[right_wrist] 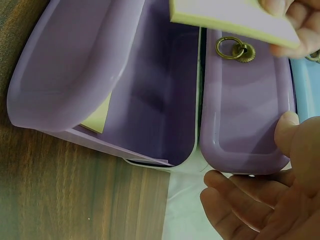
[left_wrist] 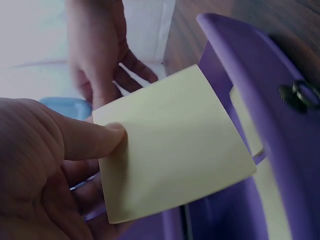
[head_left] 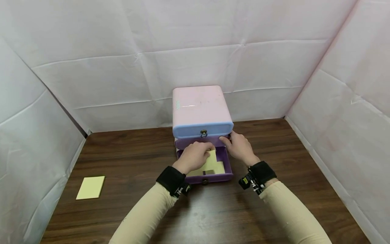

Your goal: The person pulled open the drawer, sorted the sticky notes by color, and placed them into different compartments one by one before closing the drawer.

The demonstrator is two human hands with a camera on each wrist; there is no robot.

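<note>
Left hand (head_left: 195, 156) has a yellow sticky-note pad (left_wrist: 175, 145) pinched, thumb on top and fingers curled beneath, and it's right over the open purple bottom drawer (head_left: 226, 159) of the little drawer chest (head_left: 199, 105). Right hand (head_left: 239, 146) sits at the chest's right front corner, fingers relaxed and spread, gripping nothing; the wrist view shows the palm open just beside the shut middle drawer (right_wrist: 245, 110), and whether it touches I can't tell. That middle drawer is purple too, with a small brass ring pull (right_wrist: 231, 49). Above it, a blue-fronted top drawer (head_left: 202, 129) with its own ring pull, closed, under a pale pink top.

Inside the pulled-out drawer: more yellow notes (head_left: 217, 166) lying flat on the floor of it, one edge tucked along the wall in the right wrist view. A dark small thing sits near the front wall, too small to name.

Everything stands on a dark wood-grain tabletop (head_left: 122, 152). Another yellow pad (head_left: 90, 187) lies well apart at the left. White creased sheeting (head_left: 91, 51) walls off the back and both sides. No readable writing anywhere
</note>
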